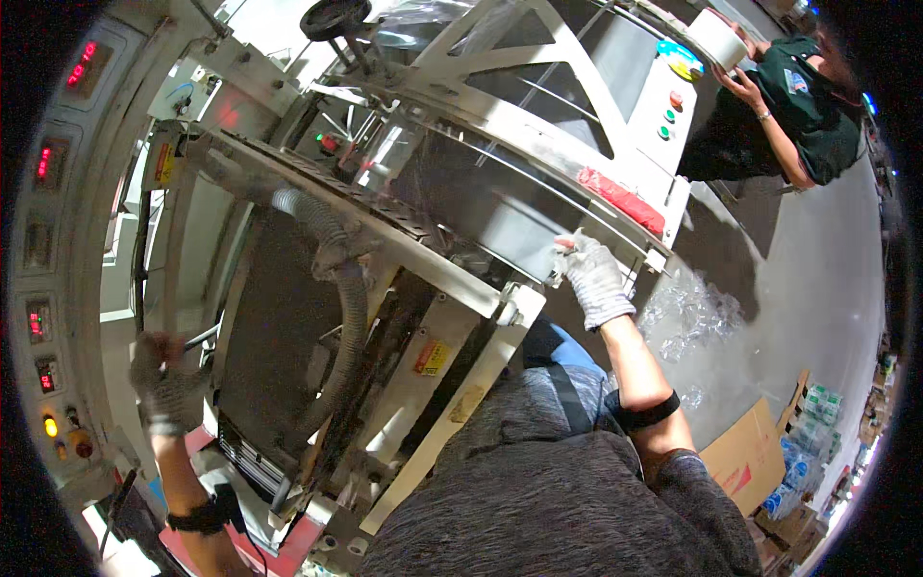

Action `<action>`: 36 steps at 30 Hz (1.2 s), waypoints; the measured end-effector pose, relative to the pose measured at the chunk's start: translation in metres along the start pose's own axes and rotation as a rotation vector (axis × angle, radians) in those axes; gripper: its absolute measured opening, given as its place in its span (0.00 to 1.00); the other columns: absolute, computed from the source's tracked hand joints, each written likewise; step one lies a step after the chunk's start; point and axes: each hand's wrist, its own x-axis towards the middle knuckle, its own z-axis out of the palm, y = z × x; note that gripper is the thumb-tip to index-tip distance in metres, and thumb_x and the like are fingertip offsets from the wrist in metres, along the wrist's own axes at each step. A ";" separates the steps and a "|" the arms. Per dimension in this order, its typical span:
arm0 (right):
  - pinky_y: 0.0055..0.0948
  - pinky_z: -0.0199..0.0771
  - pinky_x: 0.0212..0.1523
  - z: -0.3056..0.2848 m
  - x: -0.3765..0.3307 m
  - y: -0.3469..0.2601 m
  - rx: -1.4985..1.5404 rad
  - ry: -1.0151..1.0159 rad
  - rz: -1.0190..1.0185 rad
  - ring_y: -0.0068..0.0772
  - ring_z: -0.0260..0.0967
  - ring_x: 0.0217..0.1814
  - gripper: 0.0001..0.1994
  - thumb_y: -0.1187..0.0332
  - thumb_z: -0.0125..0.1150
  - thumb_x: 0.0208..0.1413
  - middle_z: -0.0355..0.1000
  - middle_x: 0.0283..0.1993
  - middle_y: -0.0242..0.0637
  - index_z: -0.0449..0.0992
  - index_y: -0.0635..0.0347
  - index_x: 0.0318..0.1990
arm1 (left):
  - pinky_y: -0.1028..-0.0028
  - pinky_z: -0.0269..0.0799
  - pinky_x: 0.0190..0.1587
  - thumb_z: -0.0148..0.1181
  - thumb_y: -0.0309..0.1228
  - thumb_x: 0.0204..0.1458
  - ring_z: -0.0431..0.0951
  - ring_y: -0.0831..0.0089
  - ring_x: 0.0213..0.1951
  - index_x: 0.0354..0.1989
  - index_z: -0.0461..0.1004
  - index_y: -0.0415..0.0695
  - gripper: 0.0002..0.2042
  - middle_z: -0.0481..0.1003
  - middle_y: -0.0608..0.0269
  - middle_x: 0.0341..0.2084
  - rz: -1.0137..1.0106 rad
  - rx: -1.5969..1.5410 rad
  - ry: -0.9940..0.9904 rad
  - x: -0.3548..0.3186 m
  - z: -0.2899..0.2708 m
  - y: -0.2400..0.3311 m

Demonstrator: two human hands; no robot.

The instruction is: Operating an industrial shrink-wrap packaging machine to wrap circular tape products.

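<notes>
My right hand [594,277], in a pale knitted work glove, is at the near end of a machine's roller section. Its fingers are curled together beside a shiny, pale sheet-like surface [524,234]; what they grip, if anything, is too small to make out. My left hand [165,380], also gloved, is raised in shadow at the left, near the control panel [38,250] with its red digital displays. The left fingers are dark and smeared, so their pose does not show. Between my hands lies the machine's white frame [500,288], with a grey corrugated hose [348,317] hanging inside it.
A person in a dark shirt [808,115] holds a white roll [716,40] at the far right. A red wrapped bundle [620,200] lies on the machine near coloured buttons [668,117]. Crumpled clear film [692,313], a cardboard sheet [745,462] and bottle packs [803,462] are on the floor.
</notes>
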 end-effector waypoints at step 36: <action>0.28 0.74 0.28 0.097 0.090 0.020 -0.807 -0.184 -0.012 0.32 0.73 0.28 0.09 0.64 0.48 0.50 0.74 0.27 0.35 0.76 0.53 0.30 | 0.45 0.54 0.55 0.66 0.38 0.33 0.51 0.40 0.58 0.60 0.45 0.44 0.44 0.47 0.39 0.58 0.576 0.246 -0.574 -0.020 0.175 -0.025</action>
